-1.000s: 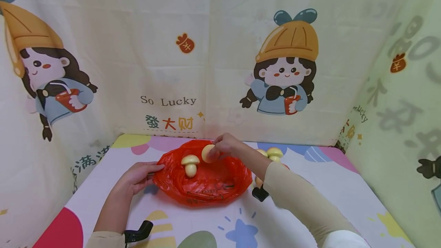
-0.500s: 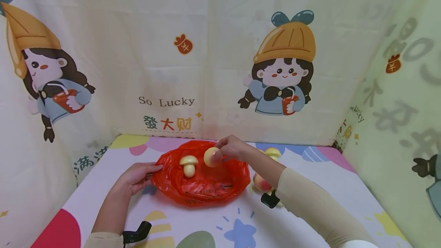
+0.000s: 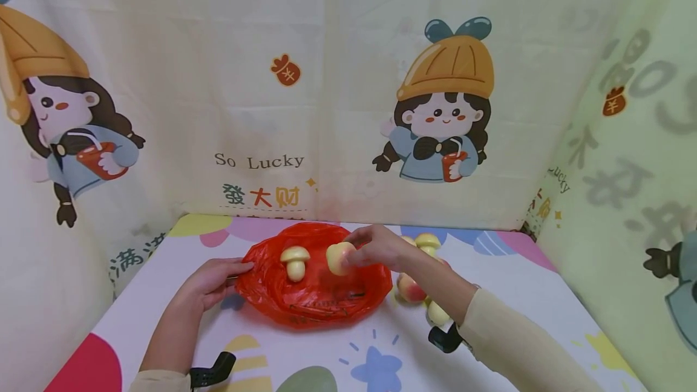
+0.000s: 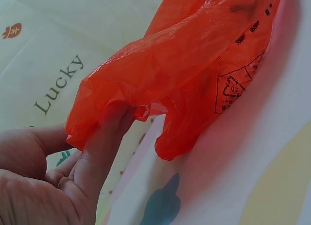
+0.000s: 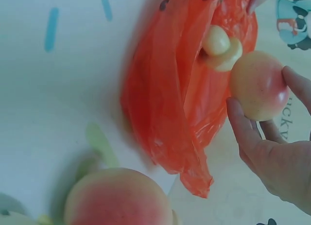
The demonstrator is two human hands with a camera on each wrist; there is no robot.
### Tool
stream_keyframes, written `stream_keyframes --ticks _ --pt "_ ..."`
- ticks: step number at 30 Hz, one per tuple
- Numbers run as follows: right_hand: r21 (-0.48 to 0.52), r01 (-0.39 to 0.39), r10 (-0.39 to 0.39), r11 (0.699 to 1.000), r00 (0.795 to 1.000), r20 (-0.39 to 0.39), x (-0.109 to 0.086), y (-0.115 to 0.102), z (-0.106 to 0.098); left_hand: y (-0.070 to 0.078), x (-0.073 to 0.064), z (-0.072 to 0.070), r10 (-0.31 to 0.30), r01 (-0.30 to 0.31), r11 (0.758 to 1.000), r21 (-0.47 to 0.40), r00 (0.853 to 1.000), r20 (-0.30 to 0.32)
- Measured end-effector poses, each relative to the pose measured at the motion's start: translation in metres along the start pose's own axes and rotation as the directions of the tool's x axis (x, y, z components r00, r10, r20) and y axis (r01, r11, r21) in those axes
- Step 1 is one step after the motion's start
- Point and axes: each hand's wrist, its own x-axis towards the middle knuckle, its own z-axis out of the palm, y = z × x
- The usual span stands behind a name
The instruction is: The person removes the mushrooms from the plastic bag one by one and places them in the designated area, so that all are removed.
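A red plastic bag (image 3: pixel 302 313) lies with its mouth spread wide on the table, and a cream-coloured toy mushroom (image 3: pixel 295 259) rests inside its left part. My left hand (image 3: pixel 211 283) pinches the bag's left rim between thumb and fingers; in the left wrist view a fingertip (image 4: pixel 119 113) is partly covered by the red film. Over the bag's right half, my right hand (image 3: pixel 381 251) holds a yellow-and-pink peach (image 5: pixel 258 86) with its fingertips. That peach overlaps the bag's mouth in the head view.
Right of the bag lie another peach (image 3: pixel 409 288) and a toy mushroom (image 3: pixel 437 314), partly behind my right forearm. One more mushroom (image 3: pixel 428 242) stands farther back. A printed cloth (image 3: pixel 348 107) hangs behind the patterned table (image 3: pixel 381 343).
My right hand has drawn the peach slightly nearer to me over the bag, its forearm shifting right. The left hand keeps its hold on the rim, and the mushroom inside stays put.
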Motion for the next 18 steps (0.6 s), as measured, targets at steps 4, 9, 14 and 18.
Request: stream_keyframes --ticks 4,9,14,18 --pt "0.006 0.018 -0.018 1.0 1.0 -0.007 -0.014 0.005 0.0 0.0 0.0 0.001 -0.004 0.004 1.0 -0.003 1.0 0.004" --pt "-0.008 0.043 -0.043 0.999 0.999 -0.029 -0.032 0.01 -0.001 0.0 0.0 0.0 -0.01 0.01 1.0 -0.006 1.0 0.001" --pt "-0.03 0.079 -0.081 0.996 0.994 -0.07 -0.049 0.018 -0.003 0.001 0.001 -0.002 -0.007 0.007 1.0 -0.007 1.0 0.008" --pt "-0.04 0.101 -0.104 0.994 0.991 -0.081 -0.06 0.027 -0.006 0.001 0.001 -0.002 -0.004 0.004 1.0 -0.007 1.0 0.01"
